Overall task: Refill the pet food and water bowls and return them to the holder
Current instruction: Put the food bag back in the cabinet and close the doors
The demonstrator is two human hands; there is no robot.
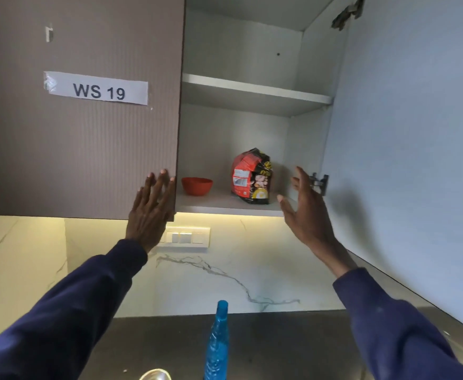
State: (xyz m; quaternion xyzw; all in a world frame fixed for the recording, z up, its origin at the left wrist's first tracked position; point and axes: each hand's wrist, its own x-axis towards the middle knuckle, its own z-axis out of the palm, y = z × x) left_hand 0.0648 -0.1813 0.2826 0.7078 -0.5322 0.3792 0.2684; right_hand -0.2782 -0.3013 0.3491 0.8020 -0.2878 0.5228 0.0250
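A red and black pet food bag stands upright on the bottom shelf of an open wall cabinet. A small red bowl sits on the same shelf to its left. My right hand is raised in front of the shelf, just right of the bag, fingers spread and holding nothing. My left hand lies flat against the lower corner of the closed brown cabinet door, also holding nothing. Below, a blue water bottle stands on the dark counter. A shiny metal bowl rim peeks in at the bottom edge.
The right cabinet door is swung wide open, with its hinge close behind my right hand. The upper shelf holds nothing. A white switch plate sits on the marble backsplash under the cabinet. A "WS 19" label is taped to the closed door.
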